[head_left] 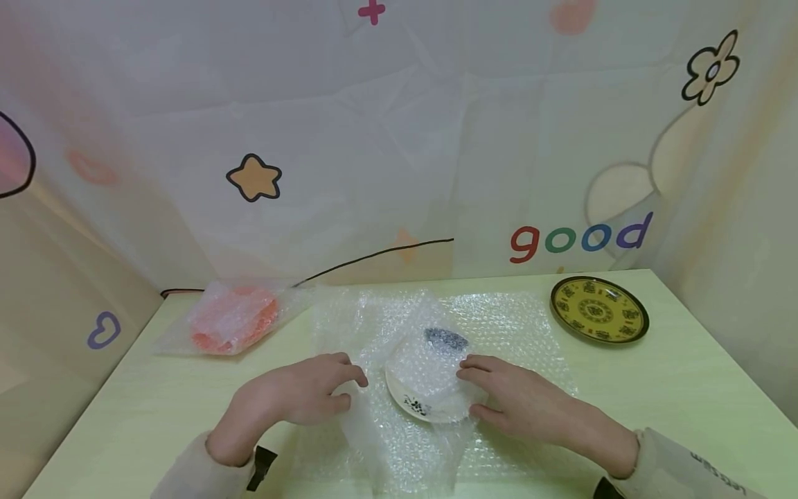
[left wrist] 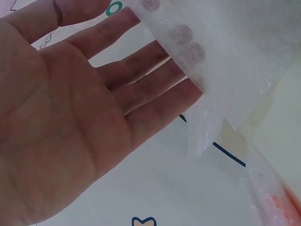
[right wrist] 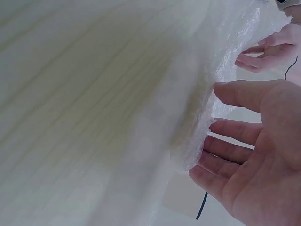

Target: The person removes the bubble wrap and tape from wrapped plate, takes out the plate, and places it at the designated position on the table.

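Note:
A white plate point(head_left: 416, 407) with a dark floral print lies in the middle of the table, mostly covered by folded bubble wrap point(head_left: 399, 450). A dark blue patch shows through the wrap near its far edge. My right hand point(head_left: 520, 398) touches the right side of the wrapped plate, its thumb and fingers extended along the edge. To the plate's left, my left hand point(head_left: 308, 388) hovers over the wrap's left flap, thumb and index finger apart. In the left wrist view, its fingertips point(left wrist: 190, 54) show through the clear film, lying behind it.
A pinkish-red object point(head_left: 233, 319) wrapped in bubble wrap lies at the back left. At the back right sits a yellow plate point(head_left: 598, 310) with a dark rim. A printed curtain point(head_left: 374, 138) hangs behind the table point(head_left: 679, 388).

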{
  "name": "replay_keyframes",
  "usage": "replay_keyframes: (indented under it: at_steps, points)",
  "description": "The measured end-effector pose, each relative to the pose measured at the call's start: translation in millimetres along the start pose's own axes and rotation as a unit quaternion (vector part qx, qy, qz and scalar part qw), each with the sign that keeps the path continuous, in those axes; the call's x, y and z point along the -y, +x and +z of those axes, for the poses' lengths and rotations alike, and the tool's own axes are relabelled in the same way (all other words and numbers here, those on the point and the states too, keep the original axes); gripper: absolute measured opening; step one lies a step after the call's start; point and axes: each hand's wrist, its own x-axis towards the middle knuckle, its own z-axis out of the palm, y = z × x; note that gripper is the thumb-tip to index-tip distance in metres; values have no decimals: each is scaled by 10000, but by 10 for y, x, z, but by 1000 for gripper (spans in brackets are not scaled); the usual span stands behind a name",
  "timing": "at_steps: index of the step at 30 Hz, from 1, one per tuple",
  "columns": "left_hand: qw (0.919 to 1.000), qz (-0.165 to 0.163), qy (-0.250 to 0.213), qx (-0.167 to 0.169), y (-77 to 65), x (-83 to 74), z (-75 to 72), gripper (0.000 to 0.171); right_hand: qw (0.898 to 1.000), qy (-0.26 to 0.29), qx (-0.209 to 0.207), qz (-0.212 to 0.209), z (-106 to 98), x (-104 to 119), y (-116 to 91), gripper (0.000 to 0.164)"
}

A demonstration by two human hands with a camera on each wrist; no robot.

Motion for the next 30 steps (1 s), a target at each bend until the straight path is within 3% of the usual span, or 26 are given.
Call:
replay_keyframes:
  at_steps: [18,23,30]
  points:
    - [9999,41,123,70,-65,75,5,21,10000,-12,-4,-92,2,-11,-6,48]
    - [9995,33,291,105,-69,103,32,27,10000,-12,-7,-96,-4,-6,-7,48]
    - [9998,-42,162,75,-54,136,78,37,10000,-18,3,-86,-8,-3,-4,48]
